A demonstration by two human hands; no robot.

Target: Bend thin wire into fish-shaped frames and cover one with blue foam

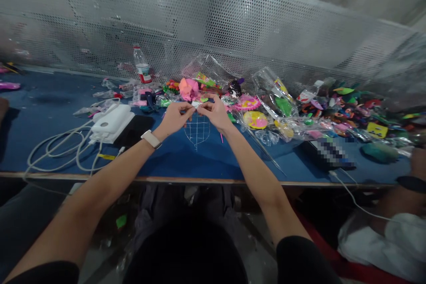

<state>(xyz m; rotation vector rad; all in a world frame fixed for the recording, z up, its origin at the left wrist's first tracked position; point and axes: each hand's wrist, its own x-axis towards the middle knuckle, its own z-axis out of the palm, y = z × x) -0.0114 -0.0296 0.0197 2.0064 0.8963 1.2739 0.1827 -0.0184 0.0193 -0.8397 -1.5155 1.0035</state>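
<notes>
Both hands meet at the middle of the table, close to the coloured pieces along its back. My left hand (175,119) is closed in a pinch on a small white piece (195,104). From the other side my right hand (216,113) pinches the same white piece between thumb and fingers. What the piece is made of is too small to tell. Just below the hands, a pale grid outline (197,134) with a pointed lower end shows on the blue surface. A pink figure (188,88) stands right behind the fingertips. A thin purple stick (222,138) lies under my right wrist.
White power bank (111,122) and looped cables are at left, beside a black phone (135,129). Tweezers (266,153) and another phone (328,154) lie right. A bottle (142,66) stands by the perforated metal panel (186,13). Another person's arm (417,168) is at far right.
</notes>
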